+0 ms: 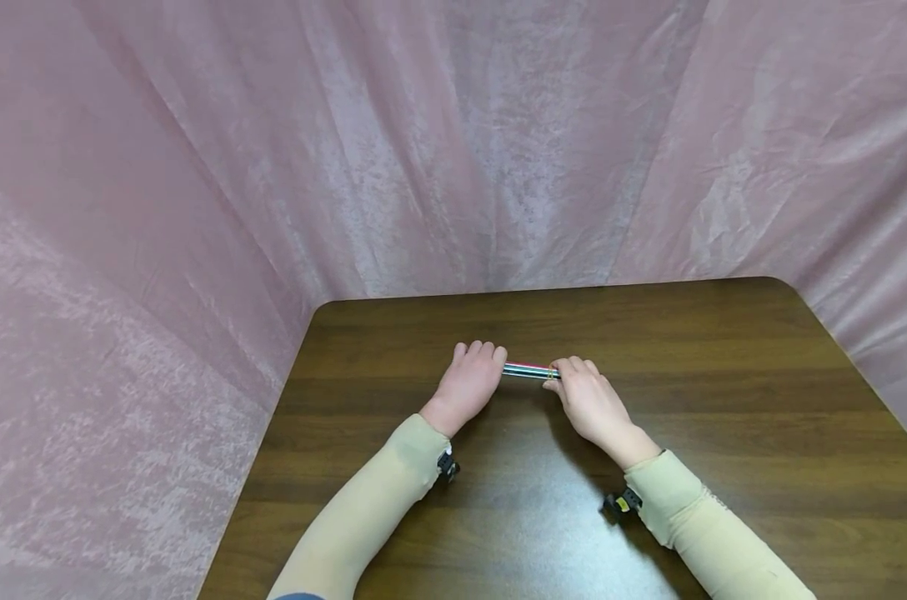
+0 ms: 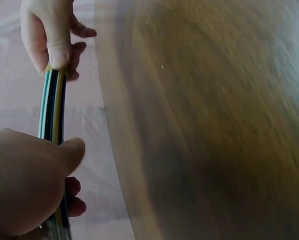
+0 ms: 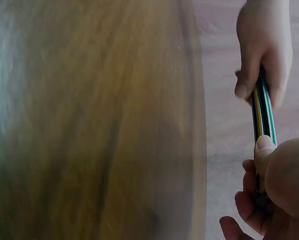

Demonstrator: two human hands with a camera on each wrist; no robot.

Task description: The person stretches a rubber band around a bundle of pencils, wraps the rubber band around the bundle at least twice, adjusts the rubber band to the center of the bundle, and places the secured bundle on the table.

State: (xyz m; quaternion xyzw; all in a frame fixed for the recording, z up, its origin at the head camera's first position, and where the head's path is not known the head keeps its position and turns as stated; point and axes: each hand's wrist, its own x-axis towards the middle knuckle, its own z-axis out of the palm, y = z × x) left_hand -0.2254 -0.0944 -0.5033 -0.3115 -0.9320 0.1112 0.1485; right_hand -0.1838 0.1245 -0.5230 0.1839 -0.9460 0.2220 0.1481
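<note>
A slim bundle of pencil-like sticks, striped teal, white, black, yellow and pink, spans the gap between both hands over the far half of the table. My left hand grips its left end, fingers wrapped round it and covering that part. At the other end my right hand pinches it between thumb and fingers, right beside a thin yellow band. In the left wrist view the left thumb lies along the sticks. The right wrist view has the right thumb pressed on the bundle, its near end partly hidden by the hand.
A brown wood-grain table with rounded far corners lies under the hands. Pink velvety curtain hangs behind it and at both sides. Small dark cameras sit at the cuffs of the pale sleeves.
</note>
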